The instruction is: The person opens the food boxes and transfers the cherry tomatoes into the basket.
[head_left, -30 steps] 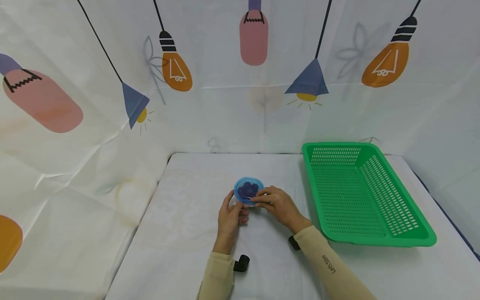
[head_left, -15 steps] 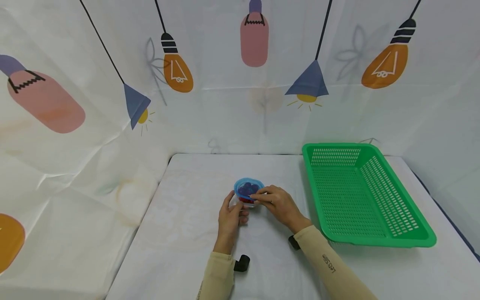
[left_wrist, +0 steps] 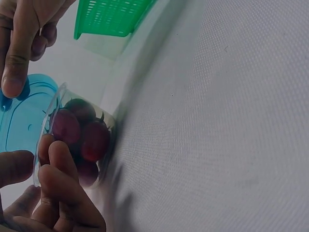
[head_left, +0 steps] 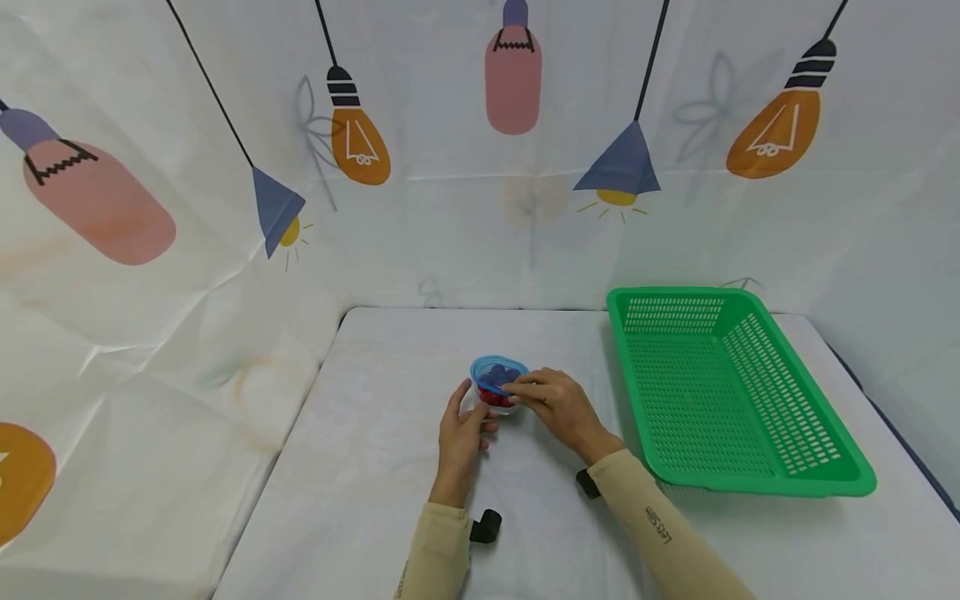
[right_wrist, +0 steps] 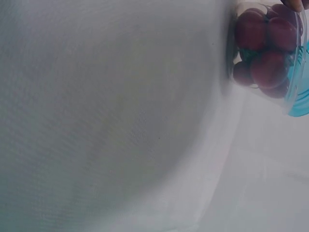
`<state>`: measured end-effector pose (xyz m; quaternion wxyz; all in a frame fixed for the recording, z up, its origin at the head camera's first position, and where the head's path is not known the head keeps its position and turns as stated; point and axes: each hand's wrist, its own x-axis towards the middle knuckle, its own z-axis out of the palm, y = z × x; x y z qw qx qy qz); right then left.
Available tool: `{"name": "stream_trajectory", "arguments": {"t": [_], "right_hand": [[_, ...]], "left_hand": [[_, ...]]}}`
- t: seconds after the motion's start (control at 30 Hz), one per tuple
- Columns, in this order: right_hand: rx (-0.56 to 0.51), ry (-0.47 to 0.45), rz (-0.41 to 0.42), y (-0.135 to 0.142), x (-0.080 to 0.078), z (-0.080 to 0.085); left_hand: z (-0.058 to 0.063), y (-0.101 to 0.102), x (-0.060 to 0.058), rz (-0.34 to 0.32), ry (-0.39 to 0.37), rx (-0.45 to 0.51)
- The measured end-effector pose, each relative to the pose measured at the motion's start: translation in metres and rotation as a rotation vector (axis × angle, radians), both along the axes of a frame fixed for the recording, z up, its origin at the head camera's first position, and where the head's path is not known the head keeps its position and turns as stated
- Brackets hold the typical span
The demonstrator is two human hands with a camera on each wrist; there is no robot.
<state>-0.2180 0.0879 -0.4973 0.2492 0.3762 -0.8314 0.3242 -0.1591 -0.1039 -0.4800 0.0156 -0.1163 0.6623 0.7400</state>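
Observation:
A small clear plastic tub (left_wrist: 109, 115) of red tomatoes (left_wrist: 94, 140) stands on the white table in front of me. Its translucent blue lid (head_left: 491, 365) is tilted up at the near edge, so the tomatoes show beneath it. My left hand (head_left: 459, 446) holds the tub from the near left, thumb and fingers at its rim and wall. From the right, my right hand (head_left: 558, 408) pinches the raised edge of the lid. In the right wrist view, the tub's side and the blue lid appear at the upper right, while most of the right hand is out of frame.
A large green plastic basket (head_left: 637, 392) stands to the right, behind the right forearm. White cloth covers the table (head_left: 375, 433). A white sheet (head_left: 450, 225) printed with lamps hangs along the back and left.
The near edge of the lid has risen under my right hand, and red tomatoes have come into sight below it. My left hand has stayed at the tub.

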Motion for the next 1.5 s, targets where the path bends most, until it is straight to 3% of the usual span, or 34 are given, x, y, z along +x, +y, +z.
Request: {"name": "stream_trajectory", "arguments": {"t": [0.3, 0.6, 1.07, 1.27, 1.5], "right_hand": [[-0.025, 0.085, 0.016, -0.002, -0.003, -0.001], [-0.056, 0.187, -0.031, -0.004, -0.008, 0.005], [-0.161, 0.059, -0.073, -0.004, -0.011, 0.011], [-0.192, 0.050, -0.081, -0.004, -0.016, 0.016], [-0.223, 0.004, -0.102, -0.002, -0.021, 0.021]], "left_hand": [[-0.001, 0.000, 0.000, -0.001, 0.011, 0.011], [0.002, 0.000, 0.002, 0.005, 0.009, 0.005], [0.001, 0.000, 0.001, 0.011, 0.015, -0.005], [0.000, -0.001, -0.001, 0.021, 0.010, -0.016], [0.006, 0.001, 0.001, 0.029, -0.006, -0.026]]}}
